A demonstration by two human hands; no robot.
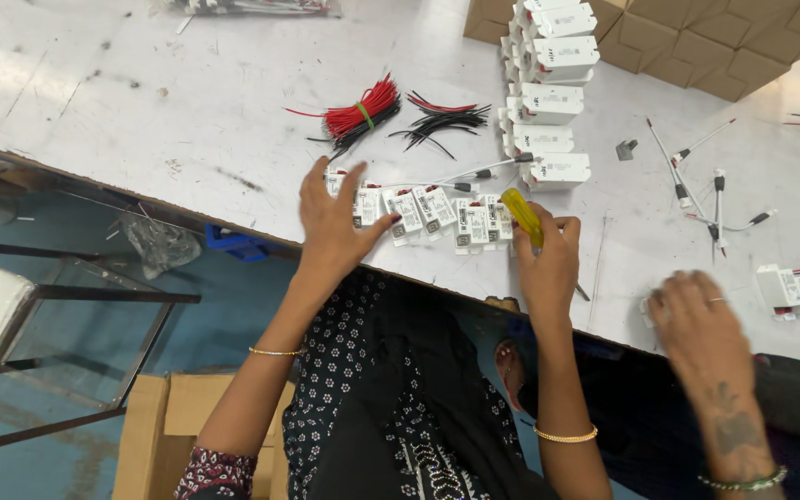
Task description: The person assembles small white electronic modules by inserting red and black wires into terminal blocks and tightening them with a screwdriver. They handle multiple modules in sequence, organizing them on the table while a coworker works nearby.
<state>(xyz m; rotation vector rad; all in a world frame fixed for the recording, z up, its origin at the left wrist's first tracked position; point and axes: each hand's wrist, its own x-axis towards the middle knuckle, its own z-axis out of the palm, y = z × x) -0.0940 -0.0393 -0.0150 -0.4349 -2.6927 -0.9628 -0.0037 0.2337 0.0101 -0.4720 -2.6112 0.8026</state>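
My left hand (pixel 333 225) lies with spread fingers on the left end of a row of small white electrical modules (pixel 437 218) lined up near the table's front edge. It presses on them without gripping any. My right hand (pixel 546 262) is closed around a yellow-handled screwdriver (pixel 521 216), at the right end of that row. A bundle of red wires (pixel 360 113) with a green tie and loose black wires (pixel 442 120) lie just beyond the row.
A stack of larger white modules (pixel 548 102) runs toward cardboard boxes (pixel 715 46) at the back right. Another person's hand (pixel 704 326) rests on the white table (pixel 141 93) at the right, near loose leads (pixel 706 194) and a wired module (pixel 784 287).
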